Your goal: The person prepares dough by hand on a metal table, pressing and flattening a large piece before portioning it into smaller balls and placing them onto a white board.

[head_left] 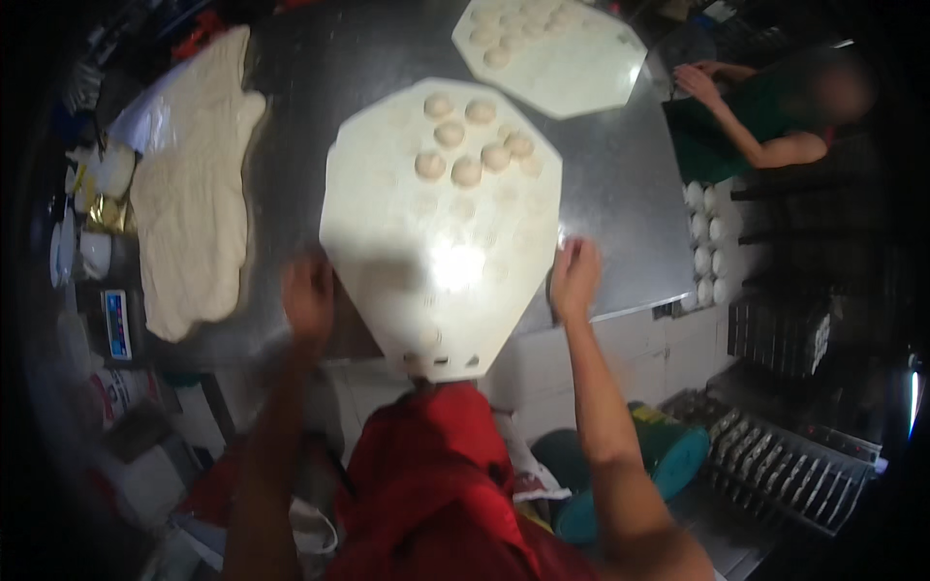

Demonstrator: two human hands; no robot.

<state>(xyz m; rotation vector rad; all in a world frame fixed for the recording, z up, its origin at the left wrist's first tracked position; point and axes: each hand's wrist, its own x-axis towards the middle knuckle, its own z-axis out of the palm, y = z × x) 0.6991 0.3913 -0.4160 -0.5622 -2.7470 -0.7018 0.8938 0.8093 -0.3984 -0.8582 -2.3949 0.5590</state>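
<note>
A white many-sided board (pixel 383 208) with three small slots at its near end lies on the metal table and juts past its front edge toward my red apron. Several round dough balls (pixel 466 172) sit on its far part. My right hand (pixel 576 276) is at the board's right edge, its fingers curled closed there. Beside the left edge is my left hand (pixel 310 298); motion blur smears its fingers, so its grip does not show. To the left, a long slab of raw dough (pixel 192 208) lies along the table.
A second white board (pixel 572 82) with dough balls lies at the far right of the metal table (pixel 620 194). Beyond it stands a person in green (pixel 712 136). A digital scale (pixel 117 324) is at left. Teal tubs (pixel 678 455) and a metal rack (pixel 785 465) stand below right.
</note>
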